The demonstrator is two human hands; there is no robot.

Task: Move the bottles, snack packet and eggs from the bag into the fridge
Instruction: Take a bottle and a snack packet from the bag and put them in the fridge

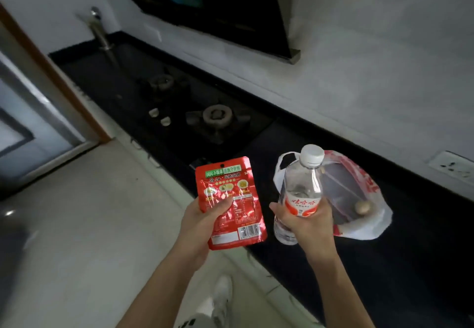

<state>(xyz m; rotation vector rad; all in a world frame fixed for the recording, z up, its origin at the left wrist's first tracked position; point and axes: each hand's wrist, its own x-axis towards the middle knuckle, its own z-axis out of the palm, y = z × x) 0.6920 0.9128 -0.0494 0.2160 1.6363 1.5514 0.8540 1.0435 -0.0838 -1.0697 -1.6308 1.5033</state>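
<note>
The left hand (202,221) is pinching the light, floppy snack packet (229,203). The right hand (305,227) is gripping the heavy, slippery bottle (301,189) around its middle.

My left grip (202,222) holds a red foil snack packet (230,186) upright, its barcode at the lower corner. My right grip (307,227) wraps the red label of a clear, white-capped bottle (301,181), which stands upright. Just behind it the red-and-white plastic bag (369,225) lies open on the counter (423,238), one egg (362,207) inside.
</note>
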